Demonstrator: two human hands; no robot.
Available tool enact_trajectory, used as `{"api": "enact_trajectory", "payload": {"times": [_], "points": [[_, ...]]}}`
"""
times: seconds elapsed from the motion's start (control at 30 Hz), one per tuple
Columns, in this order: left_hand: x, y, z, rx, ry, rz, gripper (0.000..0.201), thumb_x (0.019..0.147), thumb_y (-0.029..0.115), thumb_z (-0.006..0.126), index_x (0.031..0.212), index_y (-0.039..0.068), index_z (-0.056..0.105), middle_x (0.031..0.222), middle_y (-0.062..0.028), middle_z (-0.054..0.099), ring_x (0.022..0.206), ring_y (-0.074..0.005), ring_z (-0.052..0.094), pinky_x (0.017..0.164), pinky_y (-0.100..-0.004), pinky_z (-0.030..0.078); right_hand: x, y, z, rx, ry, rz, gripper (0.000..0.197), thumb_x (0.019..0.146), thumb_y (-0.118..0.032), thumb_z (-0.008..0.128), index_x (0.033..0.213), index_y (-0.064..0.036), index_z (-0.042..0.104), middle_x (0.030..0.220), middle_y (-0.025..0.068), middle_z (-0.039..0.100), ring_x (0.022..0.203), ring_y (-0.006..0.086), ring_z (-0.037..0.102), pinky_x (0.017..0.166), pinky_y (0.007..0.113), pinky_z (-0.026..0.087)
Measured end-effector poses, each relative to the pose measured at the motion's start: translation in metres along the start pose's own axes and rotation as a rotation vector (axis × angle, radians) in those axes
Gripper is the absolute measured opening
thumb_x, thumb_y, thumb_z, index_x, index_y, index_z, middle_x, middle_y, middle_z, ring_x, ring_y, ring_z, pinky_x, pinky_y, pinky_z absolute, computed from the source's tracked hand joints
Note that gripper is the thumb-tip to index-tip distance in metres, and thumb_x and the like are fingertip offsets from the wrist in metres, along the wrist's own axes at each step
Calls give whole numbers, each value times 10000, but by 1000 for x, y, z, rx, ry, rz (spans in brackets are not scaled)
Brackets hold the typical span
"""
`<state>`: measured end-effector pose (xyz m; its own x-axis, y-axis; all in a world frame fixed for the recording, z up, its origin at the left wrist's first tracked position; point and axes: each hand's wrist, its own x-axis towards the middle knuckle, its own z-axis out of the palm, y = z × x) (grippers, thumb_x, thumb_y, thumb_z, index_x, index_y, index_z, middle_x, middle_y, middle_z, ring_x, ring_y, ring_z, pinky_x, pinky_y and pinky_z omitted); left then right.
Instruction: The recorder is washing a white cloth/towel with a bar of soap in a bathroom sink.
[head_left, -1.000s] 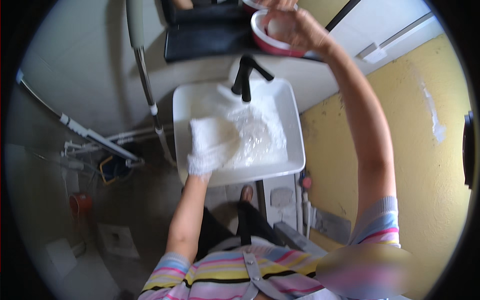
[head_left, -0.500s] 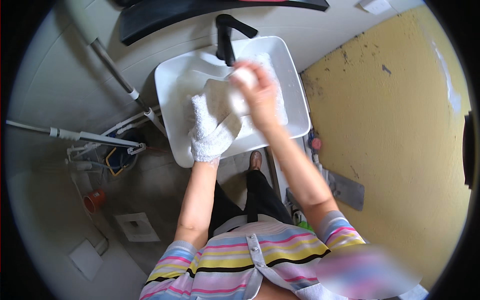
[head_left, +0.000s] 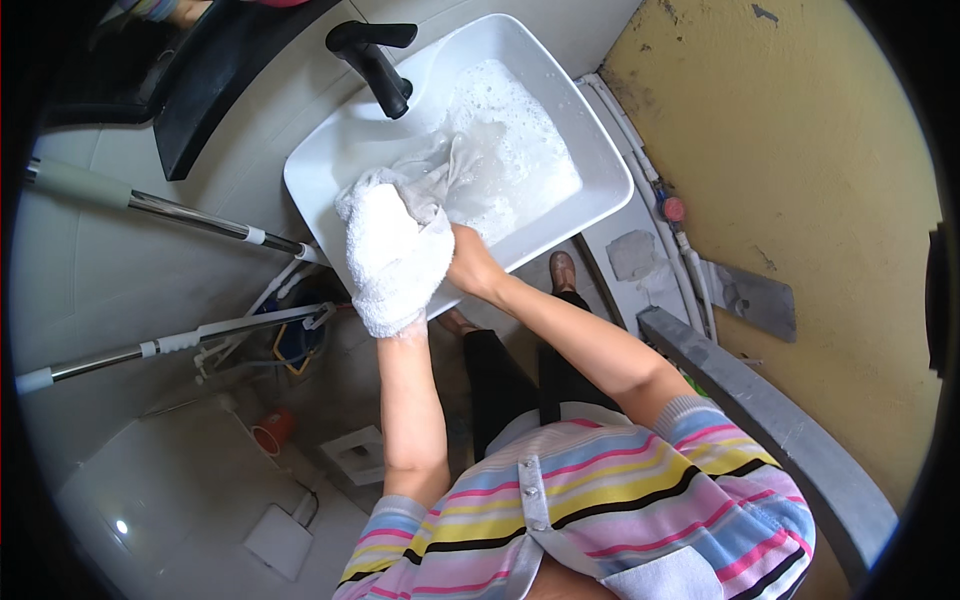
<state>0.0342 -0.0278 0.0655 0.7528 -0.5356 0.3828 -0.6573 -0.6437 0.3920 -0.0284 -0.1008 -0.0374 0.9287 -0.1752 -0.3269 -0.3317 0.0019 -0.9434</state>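
1. While cloth (head_left: 400,250) covers the hidden left hand over the basin (head_left: 600,212), that grip can't be told.
2. Right hand (head_left: 471,264) meets cloth; fingers obscured, grip unclear.
3. Risk: wet weight might drag cloth into suds (head_left: 525,135).

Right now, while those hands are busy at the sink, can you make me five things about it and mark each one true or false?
1. A white cloth is wrapped over the left hand, hiding it. True.
2. The tap is bright red. False: it is black.
3. There is foamy water in the white sink. True.
4. The right hand is up on the tap. False: it is down by the cloth, over the near side of the sink.
5. The wall on the right of the picture is blue. False: it is yellow, with some dark marks.
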Motion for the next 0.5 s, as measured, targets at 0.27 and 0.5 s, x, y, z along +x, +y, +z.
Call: {"api": "enact_trajectory", "payload": {"times": [0.27, 0.5], "points": [[-13, -1, -19, -202, -24, -27, 482, 703, 112, 769, 1116, -29, 563, 1123, -169, 568, 1041, -301, 549, 893, -366, 468, 91, 35, -3, 1503, 21, 26, 500, 979, -394, 373, 1317, -45, 490, 1278, 145, 566, 1175, 282, 539, 1031, 389, 427], [-7, -13, 18, -2123, -50, -1223, 447, 950, 358, 547, 1308, 94, 502, 1261, -71, 530, 1178, -195, 492, 1002, -349, 416, 91, 21, -9, -406, 294, -608, 663, 980, -534, 224, 1274, -10, 506, 1287, 152, 535, 1201, 261, 508, 1074, 358, 365]]}}
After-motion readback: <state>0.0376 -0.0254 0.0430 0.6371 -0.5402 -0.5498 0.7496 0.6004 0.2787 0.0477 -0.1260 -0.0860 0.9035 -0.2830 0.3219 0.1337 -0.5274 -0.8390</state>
